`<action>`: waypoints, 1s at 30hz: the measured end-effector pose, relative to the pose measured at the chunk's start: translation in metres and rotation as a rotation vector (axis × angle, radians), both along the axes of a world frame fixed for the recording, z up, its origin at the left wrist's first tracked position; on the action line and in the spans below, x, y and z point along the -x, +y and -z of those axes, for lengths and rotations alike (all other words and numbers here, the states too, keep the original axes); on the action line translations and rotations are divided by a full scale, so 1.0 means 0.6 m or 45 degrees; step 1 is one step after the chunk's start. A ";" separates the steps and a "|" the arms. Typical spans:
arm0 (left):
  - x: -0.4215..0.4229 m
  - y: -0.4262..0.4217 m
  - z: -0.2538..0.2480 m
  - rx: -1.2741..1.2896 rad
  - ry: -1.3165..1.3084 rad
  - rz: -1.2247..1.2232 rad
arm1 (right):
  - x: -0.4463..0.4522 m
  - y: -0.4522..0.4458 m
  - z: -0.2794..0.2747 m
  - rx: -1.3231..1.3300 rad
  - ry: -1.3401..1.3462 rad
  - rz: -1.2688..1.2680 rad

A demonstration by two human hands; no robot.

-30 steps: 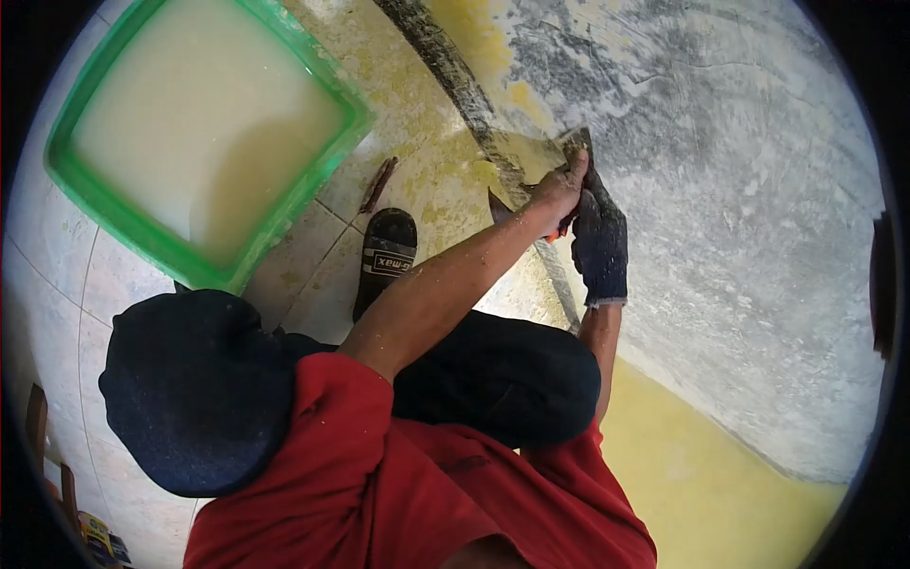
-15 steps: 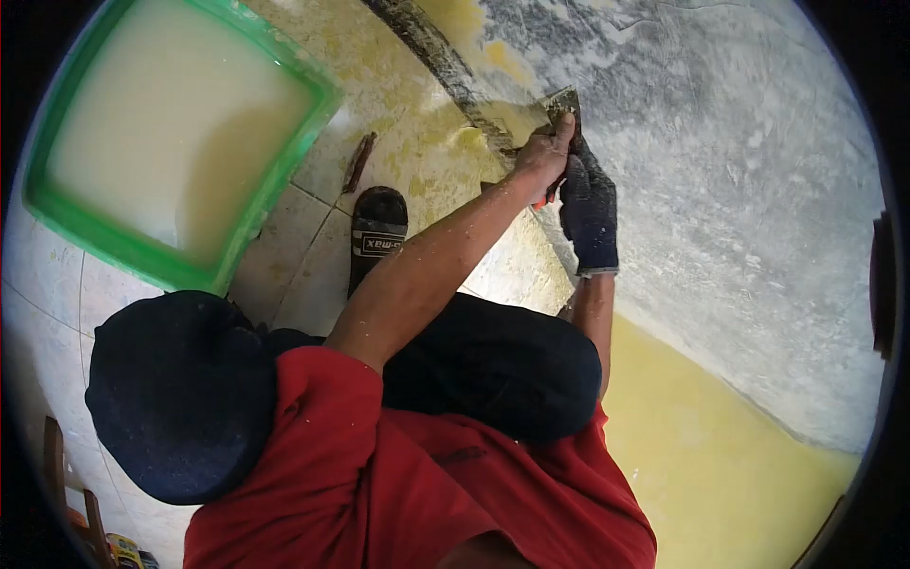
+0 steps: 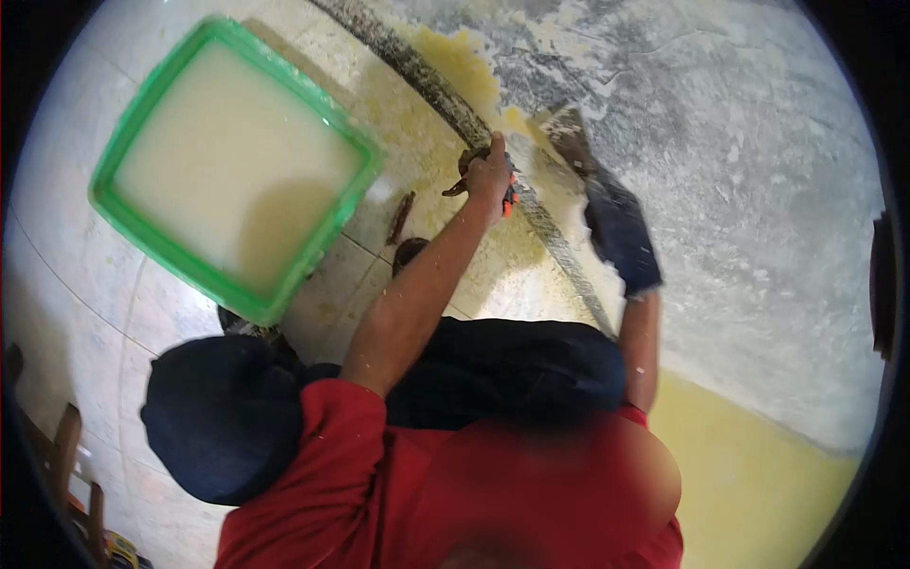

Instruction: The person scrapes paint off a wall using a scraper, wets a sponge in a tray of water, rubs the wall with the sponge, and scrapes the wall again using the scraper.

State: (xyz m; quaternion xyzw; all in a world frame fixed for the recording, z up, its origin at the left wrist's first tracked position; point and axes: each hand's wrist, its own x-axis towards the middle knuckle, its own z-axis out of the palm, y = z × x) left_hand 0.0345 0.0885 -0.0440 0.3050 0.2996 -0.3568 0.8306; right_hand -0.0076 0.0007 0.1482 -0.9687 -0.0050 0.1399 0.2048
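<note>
My bare left hand (image 3: 488, 180) is closed around a dark tool with orange parts (image 3: 510, 197), its hooked dark end showing on the left; its exact kind I cannot make out. It is over the floor beside the dark strip at the wall's foot. My right hand (image 3: 624, 237), in a dark glove, grips a scraper (image 3: 571, 140). The scraper's broad, smeared blade is at the grey wall (image 3: 749, 199), by a remaining patch of yellow paint (image 3: 460, 66). My gloved fingers are mostly hidden from above.
A green basin (image 3: 142, 251) of cloudy, whitish liquid stands on the tiled floor to the left. A thin reddish-brown piece (image 3: 401, 217) lies near my sandal (image 3: 409, 251). Yellow flakes litter the floor along the wall. Wooden furniture legs (image 3: 66, 450) show at lower left.
My hands were together at the scraper and are now apart. The left has moved left with the orange-and-dark tool; the right has shifted slightly right and down. The view has shifted too.
</note>
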 end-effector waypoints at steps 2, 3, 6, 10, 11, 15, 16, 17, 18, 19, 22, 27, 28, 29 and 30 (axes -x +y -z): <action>0.003 -0.036 0.023 0.011 0.021 -0.078 | 0.019 0.057 -0.094 -0.223 0.132 0.534; 0.003 -0.048 0.024 -0.024 0.107 -0.162 | 0.027 0.078 -0.132 -0.124 0.111 0.570; -0.003 -0.029 -0.017 0.015 0.164 -0.238 | 0.071 0.114 -0.185 0.013 -0.061 0.605; -0.053 0.024 -0.063 0.056 0.142 -0.582 | 0.115 0.157 -0.185 0.023 -0.177 0.411; -0.075 0.027 -0.038 0.057 0.098 -0.594 | 0.110 0.163 -0.184 -0.020 -0.112 0.397; -0.153 0.029 0.026 -0.019 -0.036 -0.651 | 0.113 0.128 -0.174 -0.042 -0.064 0.398; -0.171 0.016 0.029 -0.015 -0.054 -0.654 | 0.114 0.115 -0.176 -0.029 -0.061 0.433; -0.183 0.002 0.034 -0.108 -0.046 -0.805 | 0.115 0.101 -0.177 -0.017 -0.059 0.467; -0.199 -0.014 0.048 -0.207 -0.042 -0.951 | 0.123 0.089 -0.176 -0.054 -0.123 0.479; -0.182 -0.041 0.024 -0.294 -0.102 -0.925 | 0.128 0.079 -0.173 -0.091 -0.187 0.487; -0.110 -0.147 -0.016 -0.743 -0.479 -0.818 | 0.134 0.065 -0.168 -0.245 -0.297 0.555; 0.000 -0.200 -0.068 -0.760 -0.719 -0.467 | 0.112 0.034 -0.165 -0.190 -0.128 0.676; -0.024 -0.176 -0.066 -0.615 -0.632 -0.502 | 0.107 0.031 -0.161 -0.189 -0.136 0.608; -0.062 -0.150 -0.055 -0.443 -0.400 -0.590 | 0.109 0.030 -0.157 -0.191 -0.135 0.548; -0.101 -0.122 -0.039 -0.267 -0.206 -0.685 | 0.113 0.030 -0.155 -0.197 -0.141 0.567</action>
